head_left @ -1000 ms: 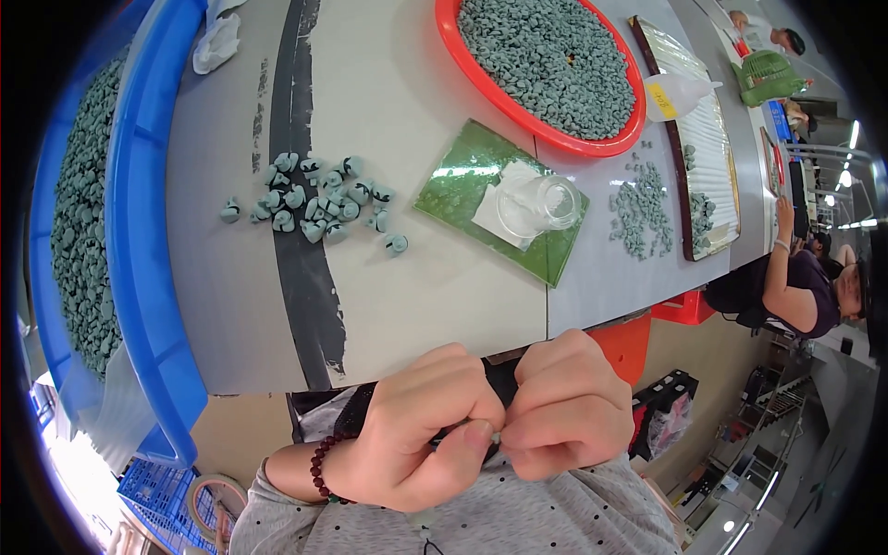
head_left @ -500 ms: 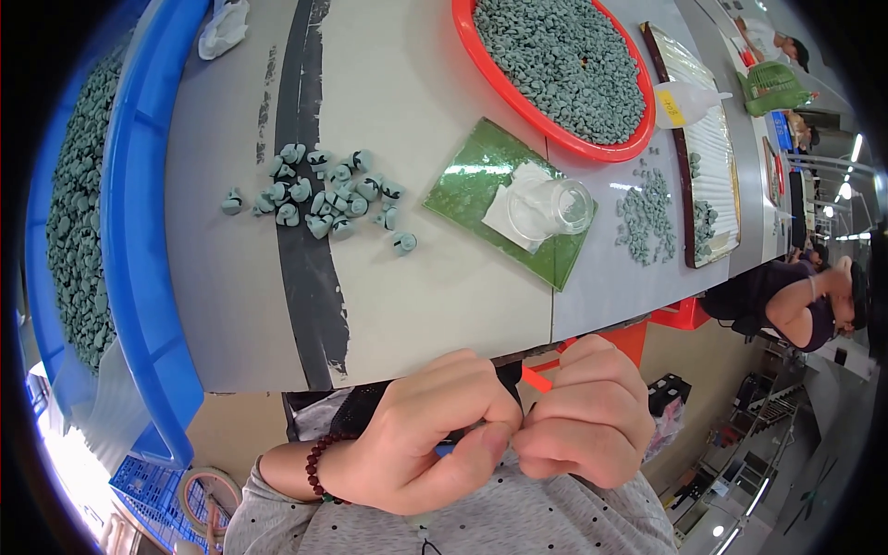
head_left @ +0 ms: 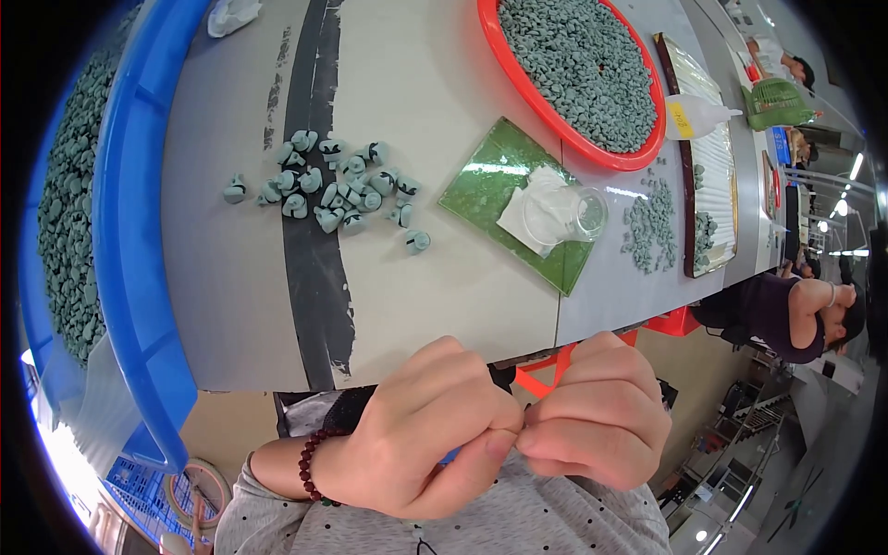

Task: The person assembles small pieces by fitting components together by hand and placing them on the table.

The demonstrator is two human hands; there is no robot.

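Note:
My left hand (head_left: 435, 430), with a dark bead bracelet (head_left: 310, 467) on its wrist, is closed in a pinch just off the table's front edge. Against its fingertips sits my right hand (head_left: 597, 416), its fingers curled and pressed together. Whatever is between them is too small or too covered to make out. Beyond the hands, a loose group of small grey-green moulded pieces (head_left: 347, 190) with dark marks lies on the table. To its right, a green tile (head_left: 476, 180) carries a white tissue (head_left: 511, 220) and a clear plastic cup (head_left: 587, 215).
A red basin (head_left: 518, 97) full of tiny grey-green pieces stands at the back right. Near it are a squeeze bottle (head_left: 703, 117), a pleated white tray (head_left: 710, 180) and scattered small bits (head_left: 652, 227). A blue bin (head_left: 139, 231) borders the left. Another person (head_left: 795, 310) sits at far right.
The table and its contents have shifted slightly right in the view. My hands stay pinched together, with the right one moving slightly rightward.

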